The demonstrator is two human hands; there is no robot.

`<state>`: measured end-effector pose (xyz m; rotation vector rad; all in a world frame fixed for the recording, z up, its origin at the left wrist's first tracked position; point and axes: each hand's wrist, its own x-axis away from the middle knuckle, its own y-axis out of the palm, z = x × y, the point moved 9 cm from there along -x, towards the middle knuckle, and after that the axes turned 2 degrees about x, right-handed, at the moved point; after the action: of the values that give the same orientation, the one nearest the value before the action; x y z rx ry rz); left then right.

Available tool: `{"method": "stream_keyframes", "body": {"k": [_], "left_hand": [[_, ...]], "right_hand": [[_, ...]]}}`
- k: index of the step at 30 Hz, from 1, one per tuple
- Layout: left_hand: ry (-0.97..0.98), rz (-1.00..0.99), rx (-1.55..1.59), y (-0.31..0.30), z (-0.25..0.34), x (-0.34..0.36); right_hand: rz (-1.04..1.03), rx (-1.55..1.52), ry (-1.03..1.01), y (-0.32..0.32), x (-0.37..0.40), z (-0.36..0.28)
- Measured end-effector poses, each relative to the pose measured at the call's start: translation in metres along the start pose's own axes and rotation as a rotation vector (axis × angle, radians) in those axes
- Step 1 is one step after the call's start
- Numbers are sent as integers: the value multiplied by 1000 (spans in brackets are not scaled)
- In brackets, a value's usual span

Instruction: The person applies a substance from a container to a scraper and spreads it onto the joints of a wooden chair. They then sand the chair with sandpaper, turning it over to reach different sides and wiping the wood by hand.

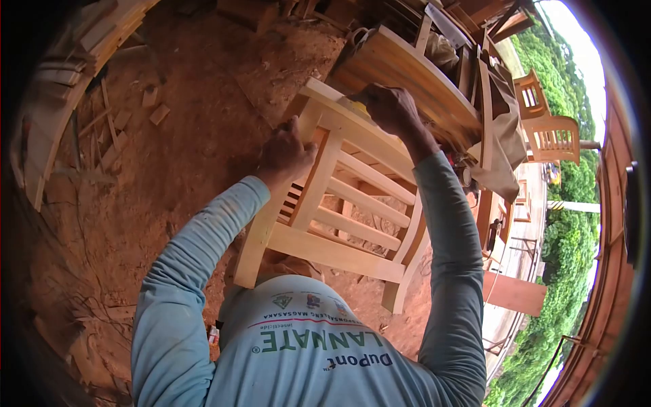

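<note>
A pale wooden chair frame point(352, 254) with slats lies tilted in front of my body. My left hand point(286, 154) is closed on the frame's left side, near its upper corner, with the thumb toward the slats. At the frame's far rail point(366, 125), my right hand point(392, 108) is bent with its fingers pressed together. Something small and yellow point(358, 107) shows beside those fingers, mostly hidden by them. Both forearms are in light blue sleeves.
A wooden cabinet or board point(413, 81) stands just beyond my right hand. Wood offcuts point(160, 114) lie on the dirt floor at the left. Finished-looking chairs point(550, 136) stand at the right, near a brown cloth point(500, 152) and green plants.
</note>
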<state>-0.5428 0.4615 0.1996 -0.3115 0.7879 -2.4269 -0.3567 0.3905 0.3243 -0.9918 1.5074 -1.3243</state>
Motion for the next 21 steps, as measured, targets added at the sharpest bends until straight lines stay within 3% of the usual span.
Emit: {"method": "stream_keyframes", "body": {"k": [3,7,16,19,20,21], "left_hand": [[-14,-7,16,1,-1,1],[-4,-5,-8,2,1,1],[-11,10,-19,0,1,0],[-56,4,-50,2,0,1],[-55,6,-48,2,0,1],[-54,8,-47,1,0,1]], "right_hand": [[-20,39,58,3,15,-12],[247,36,-159,3,44,-51],[268,-48,-285,-20,73,-42],[237,-163,-20,-33,69,-12],[54,-146,301,-21,69,19],[17,-321,520,-18,72,36]]}}
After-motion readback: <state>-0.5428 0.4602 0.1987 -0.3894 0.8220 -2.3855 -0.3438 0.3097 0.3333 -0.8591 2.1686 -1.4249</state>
